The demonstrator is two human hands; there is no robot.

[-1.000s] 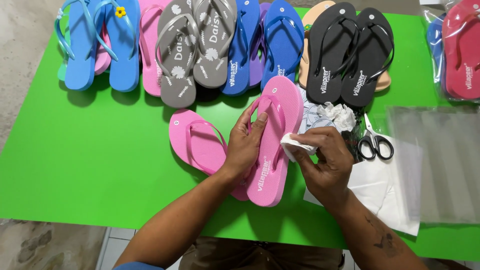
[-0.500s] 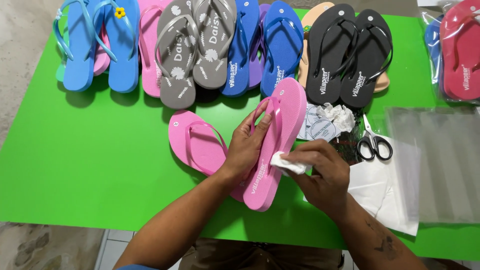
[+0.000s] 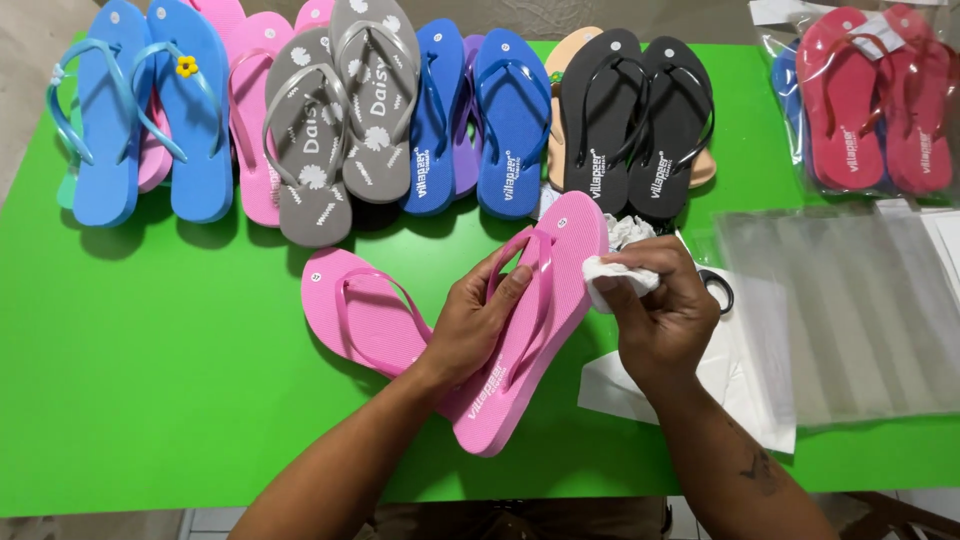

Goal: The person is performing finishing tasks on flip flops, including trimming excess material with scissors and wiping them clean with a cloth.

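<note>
My left hand (image 3: 478, 325) grips a pink flip-flop (image 3: 535, 330) around its middle and holds it tilted above the green table (image 3: 170, 400). My right hand (image 3: 660, 310) is closed on a crumpled white cloth (image 3: 612, 276) pressed against the right edge of that flip-flop near its toe end. A second pink flip-flop (image 3: 360, 312) lies flat on the table just left of my left hand.
A row of flip-flops lines the far edge: light blue (image 3: 150, 110), pink (image 3: 255, 120), grey (image 3: 345, 120), blue (image 3: 500, 120), black (image 3: 640, 120). Red bagged flip-flops (image 3: 870, 100) lie far right. Clear plastic bags (image 3: 850, 310), white paper (image 3: 745, 385) and scissors (image 3: 718, 290) lie right of my hands.
My right hand with the cloth has moved up along the flip-flop's right edge toward its toe end. The left hand keeps its grip on the flip-flop.
</note>
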